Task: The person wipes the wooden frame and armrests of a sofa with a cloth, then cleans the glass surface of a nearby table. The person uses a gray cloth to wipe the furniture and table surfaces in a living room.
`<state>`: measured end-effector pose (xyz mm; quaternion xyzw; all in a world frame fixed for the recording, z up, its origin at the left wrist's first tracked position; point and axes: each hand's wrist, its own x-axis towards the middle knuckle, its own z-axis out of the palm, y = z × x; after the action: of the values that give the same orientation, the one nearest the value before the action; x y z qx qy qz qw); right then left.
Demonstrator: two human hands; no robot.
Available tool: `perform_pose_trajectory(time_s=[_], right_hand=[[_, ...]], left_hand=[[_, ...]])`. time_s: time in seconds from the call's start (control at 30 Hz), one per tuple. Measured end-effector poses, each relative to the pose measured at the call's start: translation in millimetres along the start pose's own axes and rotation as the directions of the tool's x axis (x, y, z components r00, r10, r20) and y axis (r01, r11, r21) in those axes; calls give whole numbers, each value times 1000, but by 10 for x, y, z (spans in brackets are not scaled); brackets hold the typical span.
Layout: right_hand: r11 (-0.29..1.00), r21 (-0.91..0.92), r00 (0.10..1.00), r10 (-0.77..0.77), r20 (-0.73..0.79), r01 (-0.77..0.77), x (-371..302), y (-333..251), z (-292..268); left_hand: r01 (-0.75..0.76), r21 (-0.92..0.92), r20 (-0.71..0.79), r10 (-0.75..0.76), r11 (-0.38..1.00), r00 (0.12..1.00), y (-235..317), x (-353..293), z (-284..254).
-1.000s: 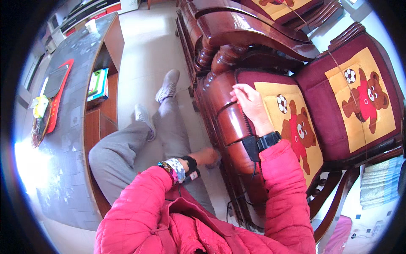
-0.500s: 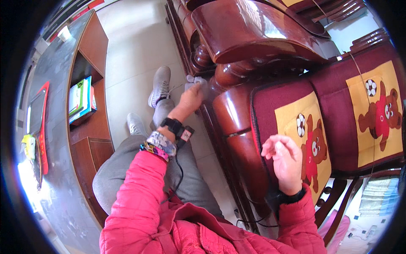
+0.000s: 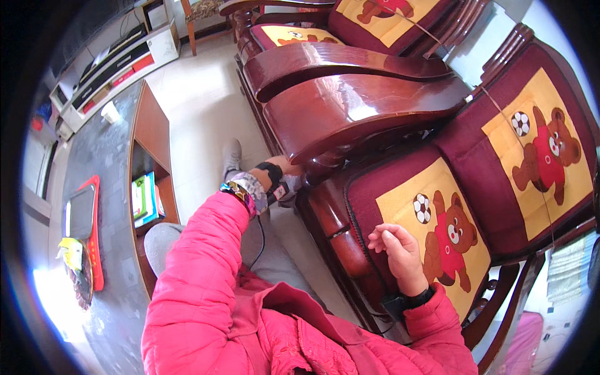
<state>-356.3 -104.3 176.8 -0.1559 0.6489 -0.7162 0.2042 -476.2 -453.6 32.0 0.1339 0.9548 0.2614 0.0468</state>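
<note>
My left hand [image 3: 285, 166] reaches low beside the front of the wooden armchair, below its broad glossy armrest [image 3: 350, 109]. Its fingers are hidden by the wood, so what they hold does not show. A black strap and a patterned cuff circle that wrist. Over the near edge of the maroon seat cushion [image 3: 362, 190] hovers my right hand [image 3: 400, 256], fingers loosely bent and nothing in them. A teddy bear in a red shirt [image 3: 453, 234] and a football are pictured on the cushion's yellow panel beside it.
On my left stands a dark-topped table [image 3: 115, 206] with books [image 3: 145, 199] in its open shelf. A red-edged tray [image 3: 97, 237], a yellow packet [image 3: 70, 255] and a white cup [image 3: 110, 112] rest on top. Another cushioned seat [image 3: 300, 34] is beyond the armrest.
The view has shifted toward the far end of the room. My left hand, earlier in sight with a greyish cloth, has gone behind the wood. My right hand stays loosely bent.
</note>
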Motion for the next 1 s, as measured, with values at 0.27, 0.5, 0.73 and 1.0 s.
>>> perform_pose_trajectory(time_s=[0.27,0.5,0.73,1.0], right_hand=[[997,-62,996,-38,78,43,34,61,9],[985,-163,997,-49,62,59,48,71,36],[990,-136,999,34,-11,-35,106,105,25],[984,-179,998,25,59,-14,111,82,25]], left_hand=[[182,-67,-274,-193,981,942,272,-323,419],[101,-311,-356,-214,945,910,605,-740,1009],[227,-255,-398,-316,940,861,450,-664,901],[161,-100,-422,-189,982,887,-14,-388,774]])
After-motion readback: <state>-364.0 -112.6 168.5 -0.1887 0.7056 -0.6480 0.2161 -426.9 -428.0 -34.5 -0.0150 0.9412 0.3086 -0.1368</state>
